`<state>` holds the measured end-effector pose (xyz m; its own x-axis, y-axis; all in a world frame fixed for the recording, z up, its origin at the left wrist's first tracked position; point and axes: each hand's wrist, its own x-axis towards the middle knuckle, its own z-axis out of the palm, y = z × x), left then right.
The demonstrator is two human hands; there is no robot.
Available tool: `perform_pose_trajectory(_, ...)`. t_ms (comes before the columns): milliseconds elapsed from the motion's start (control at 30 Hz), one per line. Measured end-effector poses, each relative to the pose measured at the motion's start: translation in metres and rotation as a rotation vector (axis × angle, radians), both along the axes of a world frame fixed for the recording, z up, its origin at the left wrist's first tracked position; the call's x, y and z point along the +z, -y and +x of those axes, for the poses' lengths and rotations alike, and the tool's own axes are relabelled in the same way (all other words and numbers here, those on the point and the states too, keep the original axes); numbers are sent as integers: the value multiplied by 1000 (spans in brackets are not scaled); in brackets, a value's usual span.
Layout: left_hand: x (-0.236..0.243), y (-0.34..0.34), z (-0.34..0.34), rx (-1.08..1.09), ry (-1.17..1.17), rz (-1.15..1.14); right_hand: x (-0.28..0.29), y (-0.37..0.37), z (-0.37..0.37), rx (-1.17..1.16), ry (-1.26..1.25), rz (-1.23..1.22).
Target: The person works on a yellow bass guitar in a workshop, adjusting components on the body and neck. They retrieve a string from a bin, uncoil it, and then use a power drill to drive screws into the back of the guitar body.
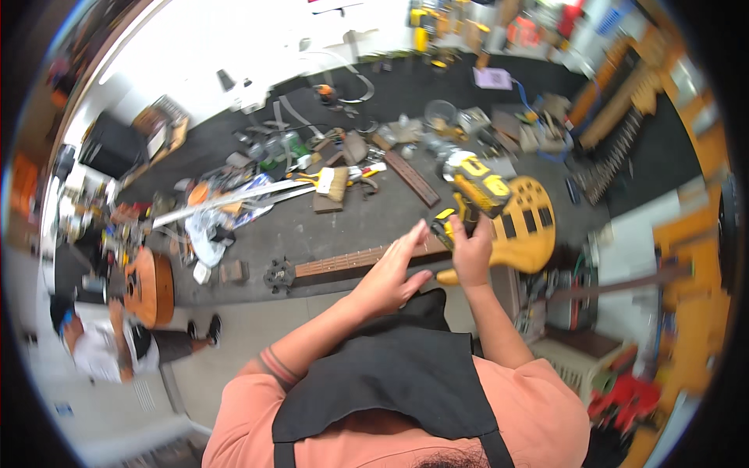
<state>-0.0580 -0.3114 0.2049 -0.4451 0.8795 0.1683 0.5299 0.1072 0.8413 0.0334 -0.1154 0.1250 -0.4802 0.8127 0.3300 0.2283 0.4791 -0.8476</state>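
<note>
A yellow-and-black cordless drill [482, 189] is gripped in my right hand [473, 256], raised over the bench and partly blurred. Beside it my left hand [396, 271] is open, its fingers stretched toward the drill's lower part and its thumb apart. I cannot tell whether the fingertips touch it. Below both hands an electric bass guitar [537, 248] lies across the front of the bench. Its pale wood body with black pickups is at the right, and its long fretted neck runs left to a dark headstock. My hands and the drill hide part of the strings and body.
The dark workbench [257, 301] holds a wide brush [337, 184], a long brown wooden strip [412, 178], a small block [232, 271] and scattered tools. At the left, another person [109, 343] holds an acoustic guitar [150, 287]. Guitar necks [616, 156] lie at the far right.
</note>
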Motion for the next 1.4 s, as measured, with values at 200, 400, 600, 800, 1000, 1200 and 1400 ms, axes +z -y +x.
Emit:
perform_pose_trajectory(200,-17,-9,77,51,669,268,17,130,66,46,118,258)
perform_pose_trajectory(400,-84,68,88,-5,799,-65,-26,204,169,234,212,88)
perform_pose_trajectory(600,-144,137,101,-65,817,-592,-167,226,301,33,630,-693)
perform_pose_trajectory(800,-255,164,113,-44,930,-816,-362,292,463,158,1473,-834)
perform_pose_trajectory(1000,-314,179,110,96,904,-1016,-445,350,508,420,1610,-802)
perform_pose_trajectory(1200,-354,217,101,-109,548,-1036,-504,367,492,470,1640,-889)
perform_pose_trajectory(1400,-345,211,102,-183,547,-802,-524,367,482,611,1804,-878)
